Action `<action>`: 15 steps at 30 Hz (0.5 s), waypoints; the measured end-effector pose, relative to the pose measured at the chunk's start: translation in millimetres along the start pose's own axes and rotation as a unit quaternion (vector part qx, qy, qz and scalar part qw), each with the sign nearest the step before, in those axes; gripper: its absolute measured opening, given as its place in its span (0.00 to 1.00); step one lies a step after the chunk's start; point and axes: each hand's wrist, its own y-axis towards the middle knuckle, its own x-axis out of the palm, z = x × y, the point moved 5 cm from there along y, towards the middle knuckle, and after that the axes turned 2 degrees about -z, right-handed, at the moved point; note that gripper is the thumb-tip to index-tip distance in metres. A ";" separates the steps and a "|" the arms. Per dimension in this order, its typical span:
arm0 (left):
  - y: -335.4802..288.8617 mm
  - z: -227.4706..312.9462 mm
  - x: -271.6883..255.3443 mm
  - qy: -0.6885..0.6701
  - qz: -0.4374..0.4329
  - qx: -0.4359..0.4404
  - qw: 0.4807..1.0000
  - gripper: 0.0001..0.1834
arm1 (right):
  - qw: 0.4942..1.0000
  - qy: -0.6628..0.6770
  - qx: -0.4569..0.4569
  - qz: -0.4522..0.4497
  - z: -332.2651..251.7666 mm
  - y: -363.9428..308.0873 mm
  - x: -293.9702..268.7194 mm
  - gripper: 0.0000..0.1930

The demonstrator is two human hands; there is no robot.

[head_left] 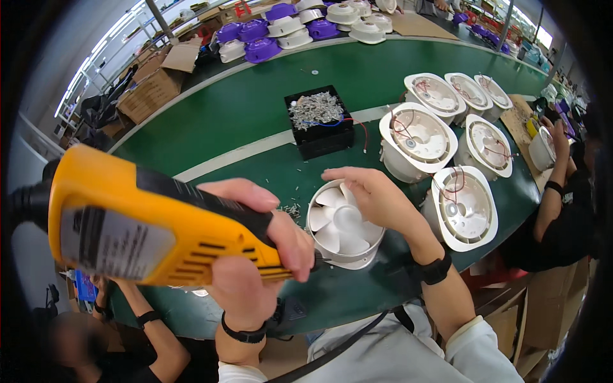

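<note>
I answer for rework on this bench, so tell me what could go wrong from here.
The yellow power tool points at the white fan; a slip might mark it or catch the right hand over its rim. Loose screws beside the fan could get underneath. The black box of screws might get knocked.

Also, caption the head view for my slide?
Left hand gripping a yellow power tool, right hand on a white fan, black box of screws beyond.

Six wired housings (469,217), one fan (348,220), one power tool (191,233), one box (327,144).
</note>
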 end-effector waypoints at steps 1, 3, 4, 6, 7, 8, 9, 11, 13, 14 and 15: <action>-3.4 -1.1 4.1 0.015 0.010 -0.004 1.000 0.35 | 0.998 0.043 0.050 -0.020 0.9 1.2 -0.2 0.15; -10.2 -5.4 12.2 0.042 0.009 -0.011 0.999 0.35 | 0.988 0.066 0.137 -0.012 -4.8 -6.2 -6.3 0.20; -13.4 -5.2 15.4 0.058 0.007 -0.014 0.998 0.36 | 0.991 0.067 0.112 0.030 -4.1 -11.6 -8.0 0.20; -17.7 -1.9 15.1 0.109 -0.027 -0.042 0.993 0.37 | 0.989 0.069 0.061 0.114 -1.3 -24.0 -10.1 0.21; -18.4 -1.5 16.3 0.123 -0.039 -0.042 0.991 0.37 | 0.989 0.061 0.076 0.107 2.0 -29.6 -9.7 0.21; -18.6 -1.7 17.8 0.132 -0.034 -0.041 0.990 0.37 | 0.986 0.107 0.070 0.110 6.4 -31.3 -7.1 0.22; -18.9 -1.2 18.9 0.143 -0.028 -0.041 0.989 0.37 | 0.980 0.154 0.062 0.113 12.3 -31.9 -2.0 0.22; -16.5 -10.2 20.1 0.153 -0.019 -0.045 0.987 0.36 | 0.971 0.195 0.070 0.120 20.7 -37.4 -0.4 0.22; -17.8 -15.3 18.3 0.140 -0.017 -0.069 0.988 0.35 | 0.970 0.196 0.087 0.112 18.0 -42.3 1.1 0.22; -21.3 -14.2 13.8 0.119 -0.024 -0.091 0.988 0.34 | 0.971 0.192 0.086 0.118 16.1 -43.0 -0.2 0.22; -22.9 -14.5 12.5 0.099 -0.030 -0.112 0.988 0.34 | 0.971 0.187 0.085 0.125 14.4 -43.7 -1.6 0.22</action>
